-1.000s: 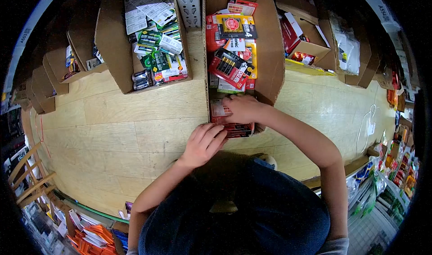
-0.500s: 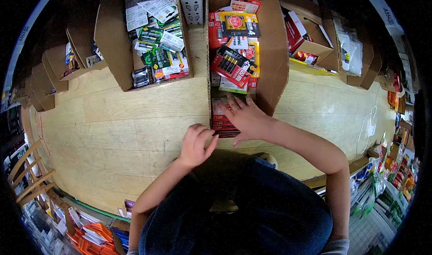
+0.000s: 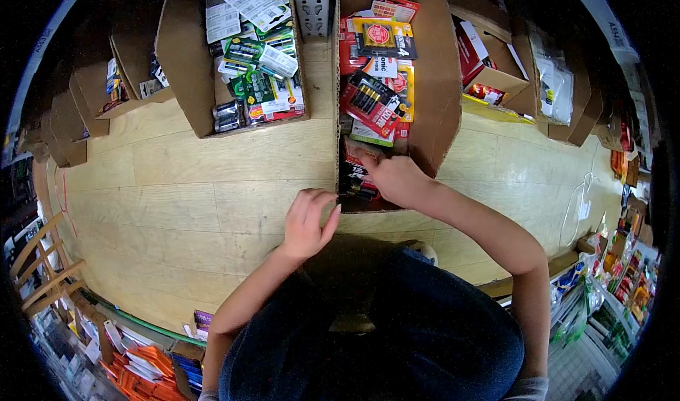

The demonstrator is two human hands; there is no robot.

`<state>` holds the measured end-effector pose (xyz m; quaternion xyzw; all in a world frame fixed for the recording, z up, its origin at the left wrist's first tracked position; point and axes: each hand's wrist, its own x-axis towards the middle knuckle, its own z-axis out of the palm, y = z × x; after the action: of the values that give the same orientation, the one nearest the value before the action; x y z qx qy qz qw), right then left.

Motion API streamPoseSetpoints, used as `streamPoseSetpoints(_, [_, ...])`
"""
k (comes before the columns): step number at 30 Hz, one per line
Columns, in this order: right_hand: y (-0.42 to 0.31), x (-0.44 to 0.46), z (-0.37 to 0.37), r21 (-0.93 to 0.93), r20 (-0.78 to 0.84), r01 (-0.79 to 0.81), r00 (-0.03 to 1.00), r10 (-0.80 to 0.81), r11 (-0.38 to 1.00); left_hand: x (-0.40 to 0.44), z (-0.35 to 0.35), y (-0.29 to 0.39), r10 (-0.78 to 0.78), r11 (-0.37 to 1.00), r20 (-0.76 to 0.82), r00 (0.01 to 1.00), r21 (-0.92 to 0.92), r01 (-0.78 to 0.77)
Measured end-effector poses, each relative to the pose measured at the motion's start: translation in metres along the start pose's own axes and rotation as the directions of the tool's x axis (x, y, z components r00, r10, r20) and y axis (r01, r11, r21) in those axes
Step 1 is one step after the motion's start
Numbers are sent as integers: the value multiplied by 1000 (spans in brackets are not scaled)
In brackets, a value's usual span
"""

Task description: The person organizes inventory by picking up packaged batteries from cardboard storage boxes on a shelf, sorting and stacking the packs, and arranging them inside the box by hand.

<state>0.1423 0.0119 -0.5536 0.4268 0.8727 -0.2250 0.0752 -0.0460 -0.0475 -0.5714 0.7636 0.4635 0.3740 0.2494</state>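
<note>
Left carton: It stands on the floor [image 3: 156, 203], its tall cardboard wall [image 3: 185, 61] beside green battery packs [image 3: 244, 50] piled loosely, some showing white backs.

Left hand: And here's the left hand [image 3: 306, 227], just off the near corner of the middle carton, fingers loosely curled, thumb apart, a fair gap between them, no pack visible in its grasp.

Near-end packs: Here's the change! Where red pack edges showed in a row, dark battery packs [image 3: 359, 172] marked "12" now lie face up at the near end. The packs in hand are down inside the carton, so this looks like handling within it.

Middle carton: Its brown side [image 3: 433, 68] rises beside a jumble, with a red-and-black battery pack [image 3: 372, 104] slanting across others and a yellow-and-black pack [image 3: 379, 34] farther up.

Right hand: It's gone from spread flat to drawn in, the index finger reaching onto a reddish pack [image 3: 351, 148] just above the dark ones. Pinching or only pressing? Can't tell; the hand hides its own underside.

Right carton: Over on the right, a smaller open box [image 3: 506, 82] sits beside clear plastic packs [image 3: 556, 93].
</note>
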Motion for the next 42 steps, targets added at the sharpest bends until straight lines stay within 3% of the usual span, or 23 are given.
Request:
streamPoseSetpoints(3, [6, 0, 10, -10, 42, -44, 998, 44, 999, -3, -1, -1, 7, 1000, 41, 999, 20, -7])
streamPoseSetpoints(8, [6, -7, 14, -41, 14, -58, 998, 59, 997, -11, 10, 7, 162, 987, 133, 978, -26, -160])
streamPoseSetpoints(16, [10, -13, 12, -6, 17, -60, 998, 60, 998, -9, 12, 8, 155, 988, 165, 974, -34, -152])
streamPoseSetpoints(19, [5, -12, 2, 12, -48, 49, 998, -49, 999, -5, 11, 6, 157, 987, 162, 974, -2, -159])
streamPoseSetpoints(22, [7, 3, -5, 113, 53, -76, 996, 71, 991, -1, 9, 5, 143, 990, 159, 977, -24, -140])
streamPoseSetpoints(25, [21, 28, -6, 255, 388, -247, 912, 135, 935, 2, 7, 7, 124, 992, 168, 978, -27, -121])
streamPoseSetpoints(26, [29, 32, 1, 256, 386, -253, 912, 141, 933, 3, 6, 9, 101, 995, 175, 979, -34, -97])
streamPoseSetpoints(28, [38, 40, 16, 495, 225, -139, 974, 28, 857, 4, 6, 9, 83, 996, 186, 979, -41, -77])
streamPoseSetpoints(30, [38, 38, 12, 473, 221, -141, 975, 38, 870, 3, 6, 8, 84, 996, 198, 977, -17, -82])
streamPoseSetpoints(32, [35, 38, 2, 439, 443, -144, 893, -74, 887, 2, 7, 8, 93, 996, 191, 977, -21, -91])
streamPoseSetpoints(33, [37, 36, 4, 439, 442, -146, 894, -72, 887, 2, 7, 8, 102, 995, 181, 978, -23, -99])
streamPoseSetpoints(36, [34, 26, 8, 444, 359, -133, 932, -40, 886, 4, 7, 9, 92, 996, 197, 976, -18, -90])
streamPoseSetpoints(38, [23, 10, -7, 113, 19, -88, 996, 86, 990, 3, 8, 9, 92, 996, 201, 975, -20, -90])
streamPoseSetpoints(39, [25, 3, -5, -34, -116, -27, 993, 23, 999, 3, 7, 9, 92, 996, 200, 975, -15, -90])
streamPoseSetpoints(40, [19, -5, -10, -34, -113, -25, 993, 21, 999, 4, 7, 10, 89, 996, 199, 976, -16, -88])
streamPoseSetpoints(42, [1, -23, -25, -201, -286, -109, 957, 48, 973, 8, 5, 11, 112, 994, 175, 978, -27, -109])
